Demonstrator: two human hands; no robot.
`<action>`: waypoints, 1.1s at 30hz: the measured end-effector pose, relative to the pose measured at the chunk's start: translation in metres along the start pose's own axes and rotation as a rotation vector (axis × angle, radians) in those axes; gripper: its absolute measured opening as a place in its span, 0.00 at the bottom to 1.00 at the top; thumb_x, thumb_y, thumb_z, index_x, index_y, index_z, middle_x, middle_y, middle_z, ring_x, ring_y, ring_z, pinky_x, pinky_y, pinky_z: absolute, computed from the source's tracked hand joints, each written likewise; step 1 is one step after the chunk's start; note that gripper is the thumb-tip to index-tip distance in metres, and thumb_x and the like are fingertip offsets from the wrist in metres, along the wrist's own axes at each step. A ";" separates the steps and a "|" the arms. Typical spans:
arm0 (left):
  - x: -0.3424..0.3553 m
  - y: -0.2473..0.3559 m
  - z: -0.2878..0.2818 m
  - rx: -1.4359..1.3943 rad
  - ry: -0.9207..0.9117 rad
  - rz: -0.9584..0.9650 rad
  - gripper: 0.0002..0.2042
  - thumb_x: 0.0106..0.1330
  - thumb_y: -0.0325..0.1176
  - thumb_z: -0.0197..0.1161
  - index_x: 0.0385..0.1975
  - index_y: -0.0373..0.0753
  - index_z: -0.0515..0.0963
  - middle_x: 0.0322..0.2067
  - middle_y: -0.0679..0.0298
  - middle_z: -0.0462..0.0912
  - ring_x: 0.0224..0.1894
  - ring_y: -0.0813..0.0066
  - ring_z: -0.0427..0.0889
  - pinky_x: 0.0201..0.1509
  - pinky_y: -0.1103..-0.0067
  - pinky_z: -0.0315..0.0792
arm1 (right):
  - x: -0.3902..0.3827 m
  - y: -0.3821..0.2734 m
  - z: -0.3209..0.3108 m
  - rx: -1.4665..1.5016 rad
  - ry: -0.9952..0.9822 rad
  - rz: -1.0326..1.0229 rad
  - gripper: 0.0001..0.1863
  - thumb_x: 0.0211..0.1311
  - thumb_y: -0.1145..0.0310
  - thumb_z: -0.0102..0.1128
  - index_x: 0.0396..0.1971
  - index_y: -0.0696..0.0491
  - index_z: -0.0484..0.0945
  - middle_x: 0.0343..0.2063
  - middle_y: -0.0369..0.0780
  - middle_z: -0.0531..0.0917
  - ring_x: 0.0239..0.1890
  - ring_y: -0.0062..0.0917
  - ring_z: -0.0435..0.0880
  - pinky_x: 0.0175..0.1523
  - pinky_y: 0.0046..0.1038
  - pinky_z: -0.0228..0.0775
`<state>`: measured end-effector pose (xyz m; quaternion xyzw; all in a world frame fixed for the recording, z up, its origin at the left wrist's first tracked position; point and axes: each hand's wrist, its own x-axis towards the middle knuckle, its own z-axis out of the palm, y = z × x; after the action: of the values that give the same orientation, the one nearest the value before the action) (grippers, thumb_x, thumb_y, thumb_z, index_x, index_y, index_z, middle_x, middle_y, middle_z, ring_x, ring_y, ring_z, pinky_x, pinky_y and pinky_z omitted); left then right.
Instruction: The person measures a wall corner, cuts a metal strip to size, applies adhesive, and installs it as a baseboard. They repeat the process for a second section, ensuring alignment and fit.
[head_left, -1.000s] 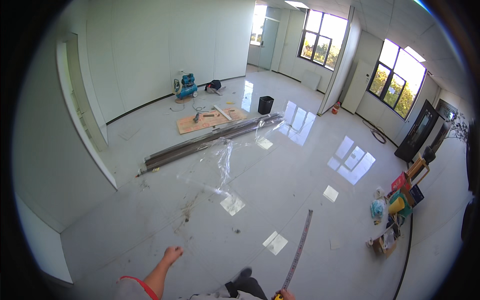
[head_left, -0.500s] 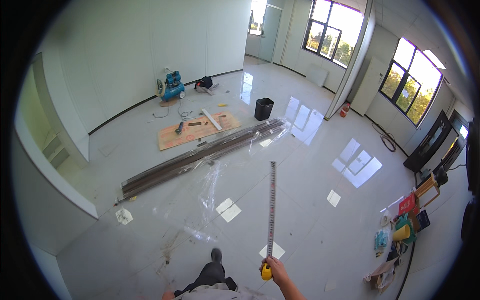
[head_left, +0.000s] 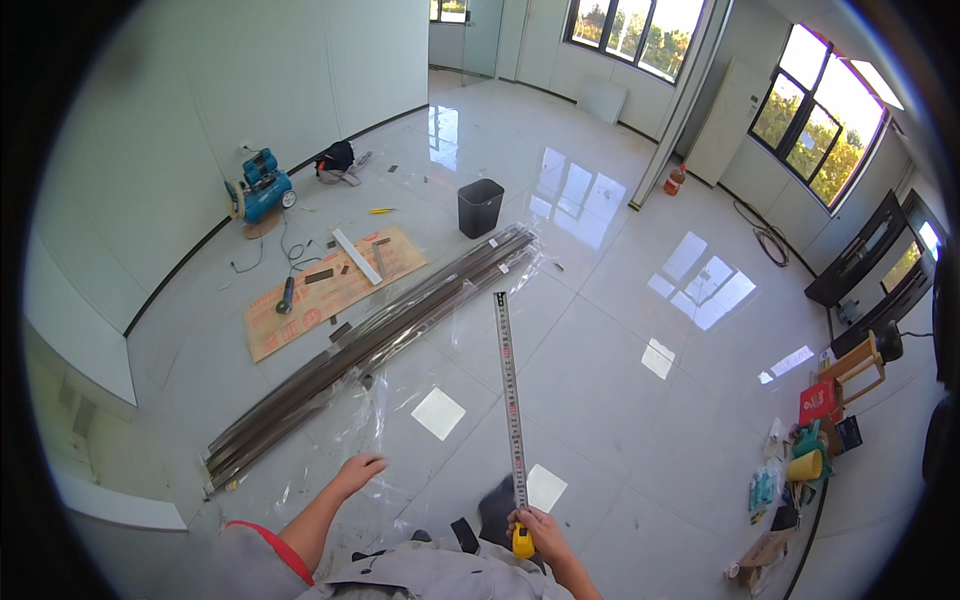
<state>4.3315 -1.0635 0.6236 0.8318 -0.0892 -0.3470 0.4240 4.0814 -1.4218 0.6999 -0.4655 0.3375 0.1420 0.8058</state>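
My right hand [head_left: 535, 530] is closed round a yellow tape measure [head_left: 523, 542]. Its long extended blade [head_left: 510, 390] reaches forward over the tiled floor, its end near several long dark profiles [head_left: 350, 350] wrapped in clear plastic. Lower left of centre, my left hand [head_left: 360, 470] hangs in the air with loosely bent fingers and nothing visible in them. Beyond the profiles lies an orange-printed board [head_left: 265, 335] bearing a power tool [head_left: 287, 295] and a white strip [head_left: 357, 255].
A blue compressor [head_left: 260, 198] with cables, a dark bag [head_left: 335, 158] and a black bin [head_left: 480, 208] stand farther back. A coiled hose [head_left: 768, 240] lies by the right wall, near dark door panels [head_left: 855, 250]. Assorted boxes and containers [head_left: 805, 465] line the right edge.
The view has moved forward, bringing the profiles closer. The tape blade has swung leftward since a second ago. My left hand, mostly out of view half a second ago, has reappeared.
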 end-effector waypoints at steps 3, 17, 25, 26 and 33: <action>0.125 0.171 0.024 -0.028 -0.296 0.154 0.21 0.74 0.45 0.59 0.58 0.36 0.78 0.55 0.61 0.82 0.58 0.75 0.78 0.63 0.76 0.70 | 0.099 -0.105 -0.024 -0.079 -0.054 -0.034 0.14 0.75 0.61 0.52 0.39 0.58 0.78 0.32 0.38 0.82 0.34 0.23 0.83 0.42 0.25 0.76; 0.580 0.478 0.065 -1.122 -0.066 0.038 0.25 0.81 0.47 0.42 0.50 0.29 0.78 0.51 0.52 0.83 0.56 0.65 0.80 0.67 0.71 0.69 | 0.558 -0.565 -0.066 -0.664 -0.458 -0.148 0.18 0.74 0.59 0.53 0.40 0.60 0.82 0.32 0.39 0.83 0.38 0.21 0.80 0.46 0.24 0.72; 0.895 0.528 0.028 -1.260 0.167 -0.018 0.23 0.80 0.51 0.46 0.37 0.34 0.76 0.35 0.54 0.85 0.45 0.62 0.86 0.53 0.71 0.78 | 0.796 -0.803 -0.224 -0.683 -0.064 0.016 0.19 0.73 0.59 0.56 0.52 0.57 0.81 0.38 0.40 0.85 0.40 0.23 0.84 0.44 0.28 0.81; 0.921 0.549 0.014 -1.138 0.192 -0.055 0.22 0.80 0.50 0.47 0.37 0.35 0.76 0.30 0.57 0.83 0.41 0.62 0.87 0.50 0.72 0.80 | 0.830 -0.823 -0.274 -0.697 0.017 0.024 0.18 0.73 0.60 0.56 0.51 0.58 0.81 0.38 0.41 0.85 0.39 0.24 0.84 0.43 0.28 0.81; 1.052 0.534 0.072 -1.325 0.602 -0.404 0.20 0.79 0.49 0.51 0.39 0.33 0.75 0.28 0.58 0.82 0.35 0.63 0.87 0.43 0.72 0.82 | 1.049 -0.940 -0.545 -1.462 0.150 0.022 0.15 0.64 0.60 0.58 0.38 0.57 0.85 0.30 0.46 0.87 0.37 0.37 0.86 0.42 0.38 0.78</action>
<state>5.1446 -1.9089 0.4764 0.4619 0.4121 -0.1567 0.7696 5.1352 -2.4677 0.4210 -0.8890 0.2156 0.3068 0.2630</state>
